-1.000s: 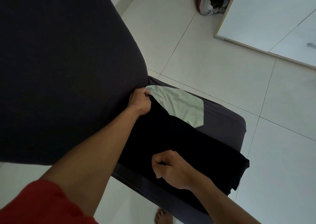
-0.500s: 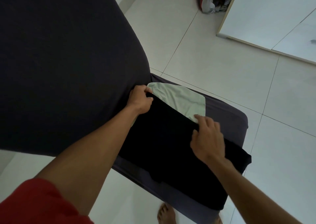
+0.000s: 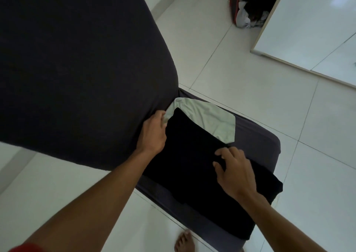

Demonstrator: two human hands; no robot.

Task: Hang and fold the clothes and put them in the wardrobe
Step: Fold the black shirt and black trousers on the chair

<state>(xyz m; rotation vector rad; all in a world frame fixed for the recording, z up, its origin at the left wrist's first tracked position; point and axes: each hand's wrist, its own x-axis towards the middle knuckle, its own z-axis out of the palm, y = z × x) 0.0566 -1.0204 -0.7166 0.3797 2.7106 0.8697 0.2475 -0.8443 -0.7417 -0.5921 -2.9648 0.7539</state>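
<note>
A folded black cloth garment (image 3: 192,155) is laid flat on a low seat w/ a dark grey fabric cover (image 3: 256,136), centre to lower right of the frame. Under its upper edge, a pale grey-green folded garment (image 3: 210,119) is seen, only its top & right corner showing, approx. at frame centre.

The left hand (image 3: 154,134) is placed at the upper left corner of the black garment, just beside the pale one; its fingers are bent down at the cloth edge, but whether cloth is actually gripped can't be told, since the fingertips are hidden. The right hand (image 3: 234,171) is laid on the black garment near its upper right edge, fingers spread & only slightly bent, pressed on the cloth, nothing grasped.

A large dark grey rounded cushion or mattress (image 3: 77,68) is seen filling the upper left of the frame, its lower corner touching the seat. White glossy floor tiles (image 3: 240,68) are shown around. At upper right, a white panel w/ a light wood edge (image 3: 308,20) is seen, poss. a wardrobe door, and next to it a heap of mixed dark & white clothes (image 3: 250,9) in a red-rimmed container. A bare foot (image 3: 185,242) is visible at bottom centre, & a red sleeve (image 3: 25,249) at bottom left.
</note>
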